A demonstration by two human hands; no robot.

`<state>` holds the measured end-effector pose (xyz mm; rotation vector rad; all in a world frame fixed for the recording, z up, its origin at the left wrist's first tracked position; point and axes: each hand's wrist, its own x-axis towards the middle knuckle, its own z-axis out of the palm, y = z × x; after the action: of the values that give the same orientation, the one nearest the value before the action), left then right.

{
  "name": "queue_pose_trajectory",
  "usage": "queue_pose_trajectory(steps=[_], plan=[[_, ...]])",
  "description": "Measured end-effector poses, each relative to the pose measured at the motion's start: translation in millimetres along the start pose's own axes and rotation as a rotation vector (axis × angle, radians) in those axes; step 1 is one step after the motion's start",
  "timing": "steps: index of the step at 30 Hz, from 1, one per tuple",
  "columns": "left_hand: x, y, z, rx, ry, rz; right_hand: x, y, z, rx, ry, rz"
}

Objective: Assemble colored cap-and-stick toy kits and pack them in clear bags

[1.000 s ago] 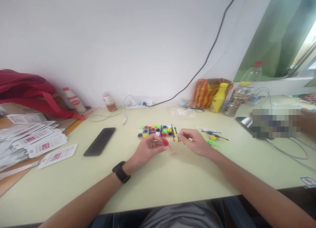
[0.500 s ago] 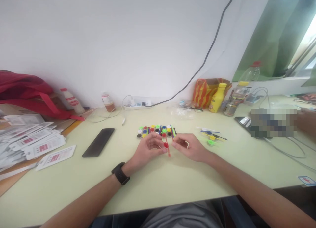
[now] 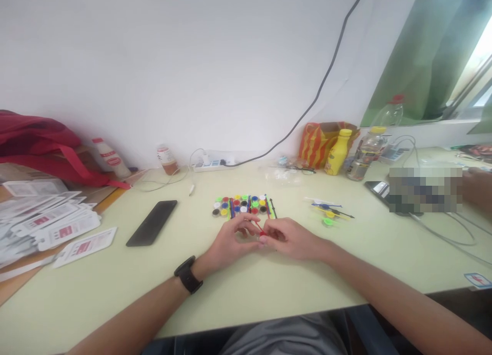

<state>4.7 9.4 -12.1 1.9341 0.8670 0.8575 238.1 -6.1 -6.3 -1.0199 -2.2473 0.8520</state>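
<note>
Both hands have pulled back from the caps and met up over the middle of the table [image 3: 269,288], nearer its front edge. Left hand [image 3: 230,240] and right hand [image 3: 294,240] are curled almost shut, fingertips touching. A black phone [image 3: 151,222] lies toward the left edge, and the coloured caps [image 3: 242,205] sit just behind the fingers. Pinched between both sets of fingertips is a tiny red piece [image 3: 262,233].

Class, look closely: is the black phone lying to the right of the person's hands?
No, the black phone lies flat on the table, left of the left hand.
</note>
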Motion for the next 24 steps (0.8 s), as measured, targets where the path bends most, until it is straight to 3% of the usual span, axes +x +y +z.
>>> queue_pose_trajectory(steps=[9, 16, 24], plan=[[-5.7, 7.7, 4.1, 0.224, -0.105, 0.073, 0.0, -0.1, 1.0, -0.196, -0.075, 0.010], [-9.7, 3.2, 3.0, 0.303, -0.079, 0.123, -0.6, 3.9, 2.8, -0.258, -0.120, -0.070], [-11.2, 4.9, -2.9, 0.312, -0.061, 0.105, -8.9, -3.5, -14.7, -0.484, -0.185, 0.096]])
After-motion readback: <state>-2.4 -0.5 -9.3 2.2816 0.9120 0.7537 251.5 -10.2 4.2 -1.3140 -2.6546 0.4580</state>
